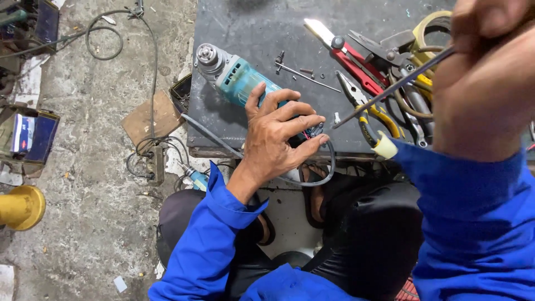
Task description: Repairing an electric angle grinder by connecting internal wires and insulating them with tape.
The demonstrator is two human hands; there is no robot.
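A teal and grey angle grinder (234, 75) lies on a dark metal worktop (262, 28), its spindle head pointing to the far left. My left hand (278, 136) rests over the grinder's rear end, fingers spread around it, where small wires and a black cable (323, 167) come out. My right hand (485, 72) is raised close to the camera and grips a long thin screwdriver (390, 89), whose tip reaches down to the grinder's rear by my left fingertips.
Red-handled snips (351, 58), yellow-handled pliers (370, 111), several other tools and loose screws (304, 71) lie on the worktop's right half. On the concrete floor to the left are cables, a board (150, 117), a yellow object (19, 207) and boxes.
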